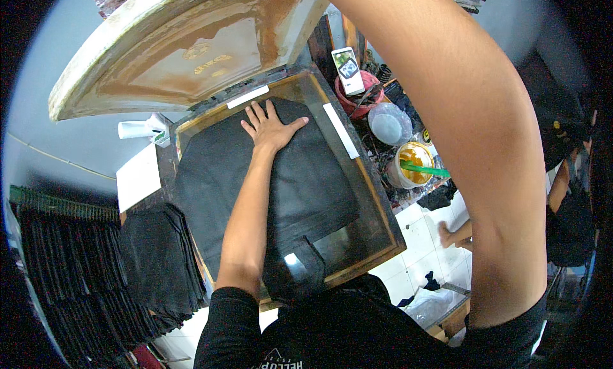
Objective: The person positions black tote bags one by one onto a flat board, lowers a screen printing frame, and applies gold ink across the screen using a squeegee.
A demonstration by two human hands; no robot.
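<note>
My left hand (271, 131) lies flat with its fingers spread on a black fabric piece, seemingly a bag (223, 158), near its far edge. A black strap or handle (297, 267) hangs from the bag's near end, over the shiny dark board. Under the cloth is a wood-edged printing board (377, 206) with white strips at its far and right sides. A screen-printing frame (159, 56) stands tilted up behind the board, its mesh smeared brown around a pale design. My right arm (472, 113) reaches up past the top edge, so that hand is out of sight.
Right of the board are a tub of yellow-orange ink (415, 158) with a green stick, a clear-lidded container (389, 123), and a phone (348, 72) on a pink basket. Stacked black cloth pieces (159, 260) hang at left. Another person's foot (450, 233) shows at right.
</note>
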